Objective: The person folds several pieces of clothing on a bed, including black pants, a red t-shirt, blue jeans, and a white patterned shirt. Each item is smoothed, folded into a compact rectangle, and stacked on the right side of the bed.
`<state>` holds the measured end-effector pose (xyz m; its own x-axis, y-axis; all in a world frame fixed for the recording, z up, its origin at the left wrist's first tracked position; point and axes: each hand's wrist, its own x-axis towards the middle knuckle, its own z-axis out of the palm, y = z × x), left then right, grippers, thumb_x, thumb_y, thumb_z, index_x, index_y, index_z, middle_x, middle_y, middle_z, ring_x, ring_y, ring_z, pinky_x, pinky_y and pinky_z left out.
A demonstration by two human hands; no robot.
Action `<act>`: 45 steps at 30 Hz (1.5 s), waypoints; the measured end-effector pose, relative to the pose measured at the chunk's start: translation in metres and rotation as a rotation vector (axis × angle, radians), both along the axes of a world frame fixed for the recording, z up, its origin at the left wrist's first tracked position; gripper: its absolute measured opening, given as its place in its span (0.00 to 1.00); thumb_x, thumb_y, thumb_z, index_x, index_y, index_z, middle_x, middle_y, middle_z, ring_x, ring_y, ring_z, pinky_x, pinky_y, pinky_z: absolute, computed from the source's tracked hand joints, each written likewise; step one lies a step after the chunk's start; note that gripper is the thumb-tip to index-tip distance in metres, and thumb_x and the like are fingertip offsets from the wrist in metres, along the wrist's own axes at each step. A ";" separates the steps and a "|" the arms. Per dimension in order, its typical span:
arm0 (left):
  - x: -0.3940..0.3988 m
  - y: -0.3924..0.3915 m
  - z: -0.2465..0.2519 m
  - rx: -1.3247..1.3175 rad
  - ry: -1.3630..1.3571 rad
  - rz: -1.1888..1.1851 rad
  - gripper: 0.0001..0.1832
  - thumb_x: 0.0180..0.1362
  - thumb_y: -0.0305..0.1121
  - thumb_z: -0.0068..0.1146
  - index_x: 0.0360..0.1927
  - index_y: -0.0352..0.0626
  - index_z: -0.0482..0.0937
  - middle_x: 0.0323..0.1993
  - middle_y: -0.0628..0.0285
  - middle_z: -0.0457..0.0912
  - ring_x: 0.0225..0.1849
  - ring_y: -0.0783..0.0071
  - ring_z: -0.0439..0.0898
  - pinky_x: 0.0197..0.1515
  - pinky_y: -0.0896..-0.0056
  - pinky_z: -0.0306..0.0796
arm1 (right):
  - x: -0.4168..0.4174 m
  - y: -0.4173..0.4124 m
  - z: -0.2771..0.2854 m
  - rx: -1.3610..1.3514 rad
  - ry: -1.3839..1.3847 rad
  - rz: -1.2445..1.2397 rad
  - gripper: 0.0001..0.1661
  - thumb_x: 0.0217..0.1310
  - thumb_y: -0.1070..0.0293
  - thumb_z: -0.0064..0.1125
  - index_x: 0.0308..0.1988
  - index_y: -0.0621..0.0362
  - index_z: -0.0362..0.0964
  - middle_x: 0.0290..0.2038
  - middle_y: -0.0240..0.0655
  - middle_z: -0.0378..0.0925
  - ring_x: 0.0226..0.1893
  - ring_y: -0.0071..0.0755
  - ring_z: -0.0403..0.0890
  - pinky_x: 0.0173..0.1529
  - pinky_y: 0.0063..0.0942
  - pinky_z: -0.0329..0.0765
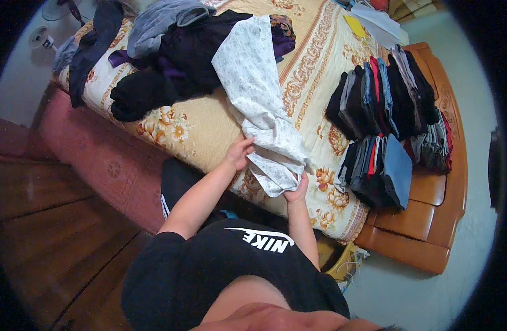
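A long piece of white cloth with a fine grey print [253, 78], perhaps a garment, stretches over the bed [208, 120] and over part of a dark clothes pile. Its near end is bunched in loose folds. My right hand [297, 190] grips that lower end near the bed's edge, some fingers hidden under the fabric. At the cloth's left edge is my left hand [239, 153], palm partly turned up and fingertips touching the folds; whether they pinch the fabric is unclear.
Black and purple clothes [187, 53] and a grey garment [158, 29] lie heaped at the upper left. Folded clothes [377, 95] stand in rows by the wooden headboard [423, 215]. A yellow container [340, 260] is below the bed's near corner.
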<state>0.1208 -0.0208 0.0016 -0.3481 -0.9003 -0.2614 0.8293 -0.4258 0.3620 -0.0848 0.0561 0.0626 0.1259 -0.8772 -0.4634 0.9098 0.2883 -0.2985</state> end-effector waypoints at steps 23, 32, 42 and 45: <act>0.161 0.044 -0.007 -0.030 -2.053 0.433 0.48 0.37 0.41 0.67 0.60 0.37 0.51 0.58 0.44 0.53 0.59 0.46 0.54 0.58 0.55 0.52 | -0.158 0.076 -0.029 0.070 2.368 0.258 0.22 0.37 0.78 0.51 0.41 0.63 0.70 0.36 0.48 0.72 0.41 0.50 0.71 0.49 0.35 0.68; 0.196 -0.010 0.048 -0.102 -1.368 -0.070 0.29 0.38 0.24 0.61 0.49 0.38 0.67 0.41 0.60 0.74 0.44 0.70 0.72 0.48 0.73 0.65 | -0.240 0.075 -0.006 0.199 1.703 0.397 0.19 0.39 0.69 0.53 0.38 0.60 0.72 0.29 0.33 0.75 0.30 0.28 0.75 0.36 0.25 0.72; 0.246 -0.073 0.093 -0.459 -2.758 0.438 0.28 0.44 0.28 0.57 0.52 0.47 0.66 0.45 0.55 0.71 0.46 0.56 0.71 0.44 0.58 0.66 | -0.207 0.075 0.026 0.431 2.449 1.117 0.20 0.42 0.72 0.54 0.41 0.55 0.68 0.38 0.46 0.74 0.42 0.48 0.74 0.48 0.42 0.69; 0.203 -0.030 0.025 -1.088 -2.307 0.613 0.21 0.42 0.26 0.55 0.44 0.40 0.71 0.44 0.52 0.71 0.49 0.55 0.68 0.47 0.53 0.62 | -0.200 0.100 -0.018 0.365 2.684 0.766 0.25 0.41 0.73 0.55 0.46 0.52 0.65 0.44 0.41 0.71 0.48 0.45 0.69 0.52 0.48 0.64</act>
<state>0.3234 -0.0505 0.0261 -0.1573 -0.7498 0.6427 -0.9179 0.3510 0.1848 -0.2851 0.1563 0.0441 -0.4232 -0.8955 -0.1375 -0.8996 0.3972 0.1816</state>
